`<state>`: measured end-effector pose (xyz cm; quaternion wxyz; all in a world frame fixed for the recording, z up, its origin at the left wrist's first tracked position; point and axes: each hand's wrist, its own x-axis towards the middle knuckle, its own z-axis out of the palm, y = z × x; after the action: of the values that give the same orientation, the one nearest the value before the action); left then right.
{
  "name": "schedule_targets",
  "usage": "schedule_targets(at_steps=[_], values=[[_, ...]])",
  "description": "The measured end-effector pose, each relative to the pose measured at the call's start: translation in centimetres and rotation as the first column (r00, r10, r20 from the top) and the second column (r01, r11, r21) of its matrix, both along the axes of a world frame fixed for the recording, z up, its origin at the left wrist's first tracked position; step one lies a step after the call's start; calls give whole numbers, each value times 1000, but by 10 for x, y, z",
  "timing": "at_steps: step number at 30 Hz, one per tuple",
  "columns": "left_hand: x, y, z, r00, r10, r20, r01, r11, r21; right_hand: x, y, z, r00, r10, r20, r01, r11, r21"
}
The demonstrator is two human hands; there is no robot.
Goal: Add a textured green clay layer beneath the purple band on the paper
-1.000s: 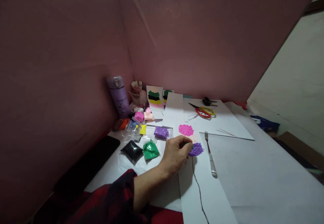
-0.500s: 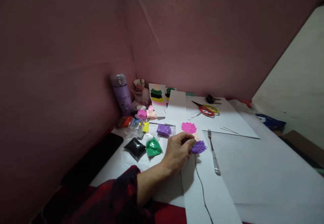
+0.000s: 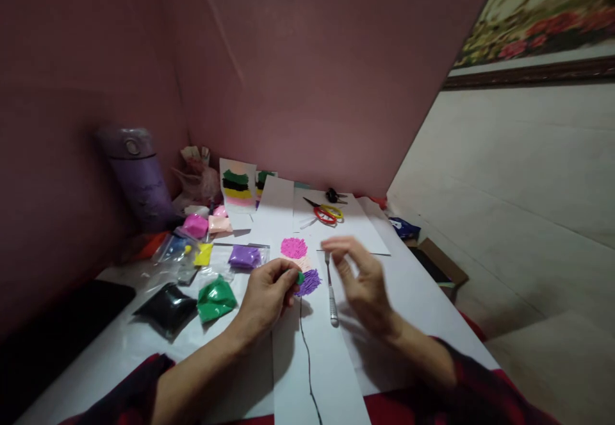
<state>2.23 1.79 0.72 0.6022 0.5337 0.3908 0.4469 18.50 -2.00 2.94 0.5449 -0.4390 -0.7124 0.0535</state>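
Between the thumb and fingertips of my left hand (image 3: 269, 293) is a small piece of green clay (image 3: 300, 278). It is held over a white paper strip (image 3: 331, 380) bearing a wavy dark line (image 3: 307, 351). Just beside those fingertips lies a shaggy purple clay flower head (image 3: 312, 281), with a pale peach patch (image 3: 303, 263) and a rough pink clay one (image 3: 293, 247) behind it. My right hand (image 3: 368, 287), slightly blurred, hovers right of a fork (image 3: 332, 306) with a ribbed handle. Its fingers are curved and apart, with nothing seen in them.
Bagged clay lies at left: green (image 3: 216, 298), black (image 3: 168, 309), purple (image 3: 245, 256) and yellow (image 3: 203, 254). A purple bottle (image 3: 141, 181) stands by the pink wall. Red and yellow scissors (image 3: 325, 213) rest on white sheets behind. A painted card (image 3: 237, 184) leans at the back.
My right hand has come into view from the right. The view has turned rightward, showing more of the tiled wall. My left hand still pinches by the purple clay, the green piece now showing clearly.
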Motion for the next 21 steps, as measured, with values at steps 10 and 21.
schedule_targets(at_steps=[10, 21], values=[[4, -5, -6, 984, -169, 55, 171, 985, -28, -5, -6, -28, 993, 115, 30, -104, 965, -239], [-4, -5, 2, 991, 124, -54, -120, 991, 61, -1, -3, -23, 998, -12, -55, 1, 982, -190]])
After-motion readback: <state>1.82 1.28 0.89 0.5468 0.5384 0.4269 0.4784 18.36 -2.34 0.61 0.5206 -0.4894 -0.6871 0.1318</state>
